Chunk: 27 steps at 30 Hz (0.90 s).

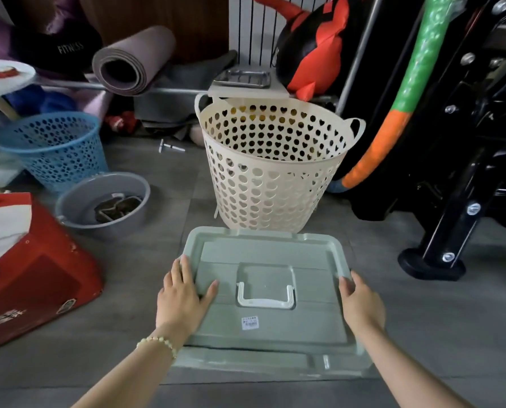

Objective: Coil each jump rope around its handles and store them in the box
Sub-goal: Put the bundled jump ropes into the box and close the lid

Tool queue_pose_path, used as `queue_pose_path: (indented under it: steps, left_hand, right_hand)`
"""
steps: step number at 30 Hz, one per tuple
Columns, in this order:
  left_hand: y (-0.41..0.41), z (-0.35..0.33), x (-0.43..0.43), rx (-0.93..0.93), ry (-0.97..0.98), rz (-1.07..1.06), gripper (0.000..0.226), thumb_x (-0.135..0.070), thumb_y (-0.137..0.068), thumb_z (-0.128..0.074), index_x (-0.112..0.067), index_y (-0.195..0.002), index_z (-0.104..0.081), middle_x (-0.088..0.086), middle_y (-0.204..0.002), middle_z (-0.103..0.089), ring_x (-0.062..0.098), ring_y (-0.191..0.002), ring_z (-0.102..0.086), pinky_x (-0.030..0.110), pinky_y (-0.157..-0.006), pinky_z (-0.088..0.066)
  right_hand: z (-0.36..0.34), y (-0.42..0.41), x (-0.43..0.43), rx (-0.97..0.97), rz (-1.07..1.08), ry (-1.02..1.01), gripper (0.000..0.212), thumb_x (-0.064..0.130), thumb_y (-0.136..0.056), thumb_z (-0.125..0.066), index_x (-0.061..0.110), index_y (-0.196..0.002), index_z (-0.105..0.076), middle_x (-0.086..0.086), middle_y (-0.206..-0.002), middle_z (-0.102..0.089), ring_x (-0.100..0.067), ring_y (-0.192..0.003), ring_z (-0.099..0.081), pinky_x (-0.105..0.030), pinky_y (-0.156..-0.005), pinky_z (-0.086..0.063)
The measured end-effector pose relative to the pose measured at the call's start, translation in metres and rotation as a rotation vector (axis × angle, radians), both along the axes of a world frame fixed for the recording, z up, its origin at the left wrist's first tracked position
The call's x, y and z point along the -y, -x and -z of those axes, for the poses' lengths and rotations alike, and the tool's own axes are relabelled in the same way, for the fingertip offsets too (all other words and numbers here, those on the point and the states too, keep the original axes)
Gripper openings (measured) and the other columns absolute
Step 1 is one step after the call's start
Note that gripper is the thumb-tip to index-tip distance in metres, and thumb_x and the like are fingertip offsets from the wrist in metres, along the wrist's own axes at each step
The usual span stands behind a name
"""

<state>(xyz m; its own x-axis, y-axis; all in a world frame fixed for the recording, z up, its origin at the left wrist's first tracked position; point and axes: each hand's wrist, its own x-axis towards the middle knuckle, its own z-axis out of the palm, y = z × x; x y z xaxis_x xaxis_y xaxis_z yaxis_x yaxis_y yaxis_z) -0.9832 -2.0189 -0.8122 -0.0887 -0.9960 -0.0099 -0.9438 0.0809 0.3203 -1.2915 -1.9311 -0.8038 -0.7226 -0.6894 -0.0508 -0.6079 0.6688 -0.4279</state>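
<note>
The left hand (184, 301) lies flat on the left part of the lid (263, 251), fingers straight and thumb spread toward the middle. It presses and grips nothing. The right hand (362, 304) is at the lid's right rim, thumb on top and fingers along the outer edge. Whether those fingers hook under the rim cannot be told.

One hand on each side keeps the lid level, which suits either lifting it off or seating it. A dark gap runs along the lid's near side above the box (245, 362), so the lid seems loose rather than snapped down. The white handle (265, 298) lies folded in its recess, between the hands and untouched.

No rope is in view. Any ropes may be under the lid or elsewhere, but that cannot be told, so how far the task has got is unclear.

The box stands on the floor at the near middle. The basket (275, 184) stands just beyond its far edge, so there is little room to slide the lid away. On the right, the foot (431, 263) of a black frame is near the far corner. On the left, a basin (75, 207) and a red bag (39, 275) stand apart from the box with bare floor between. The freest ways for the lid look to be straight up, then left or toward the person.
</note>
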Motion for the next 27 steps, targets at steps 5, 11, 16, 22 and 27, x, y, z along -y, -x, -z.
queue_pose_path:
  steps: [5,11,16,22,27]
  left_hand:
    - [0.018,-0.001,-0.013,0.021,0.043,0.132,0.105,-0.076,-0.072,0.016,-0.013,-0.153,-0.008,0.007,-0.16,-0.005,0.022,-0.148,0.001,0.038,-0.118,0.006]
    - [0.073,0.003,-0.041,0.04,-0.025,0.334,0.11,-0.076,-0.061,0.033,-0.028,-0.153,-0.004,-0.007,-0.16,0.002,0.019,-0.146,0.015,0.043,-0.116,0.016]
    - [0.076,0.006,-0.039,0.067,-0.004,0.301,0.106,-0.077,-0.068,0.024,-0.024,-0.153,-0.009,-0.009,-0.16,-0.005,0.019,-0.147,0.011,0.044,-0.118,0.011]
    - [0.076,0.006,-0.04,0.067,0.011,0.285,0.094,-0.07,-0.074,0.011,-0.026,-0.152,-0.014,-0.008,-0.16,-0.01,0.018,-0.148,0.006,0.042,-0.118,0.01]
    - [0.078,0.004,-0.04,0.076,0.008,0.28,0.095,-0.071,-0.074,0.011,-0.026,-0.152,-0.017,-0.008,-0.159,-0.013,0.018,-0.148,0.004,0.042,-0.119,0.009]
  right_hand:
    - [0.003,0.004,-0.016,0.403,0.095,0.157,0.079,0.055,-0.081,-0.06,0.021,-0.146,-0.029,-0.008,-0.147,-0.039,-0.029,-0.133,-0.04,-0.044,-0.106,-0.036]
    - [0.01,0.005,-0.034,0.867,0.368,0.139,0.107,0.063,-0.065,-0.072,0.013,-0.147,-0.026,-0.007,-0.149,-0.034,-0.026,-0.136,-0.034,-0.039,-0.109,-0.027]
    - [0.005,0.004,-0.038,0.909,0.355,0.051,0.115,0.084,-0.045,-0.066,0.023,-0.14,-0.041,-0.004,-0.148,-0.037,-0.027,-0.135,-0.034,-0.046,-0.111,-0.028]
    - [0.011,0.002,-0.039,0.633,0.319,0.236,0.093,0.074,-0.054,-0.066,0.01,-0.121,-0.059,-0.009,-0.124,-0.061,-0.027,-0.114,-0.057,-0.037,-0.098,-0.045]
    - [0.009,-0.005,-0.04,0.387,0.315,0.357,0.067,0.059,-0.067,-0.072,0.013,-0.115,-0.066,-0.004,-0.112,-0.067,-0.024,-0.107,-0.061,-0.037,-0.089,-0.05]
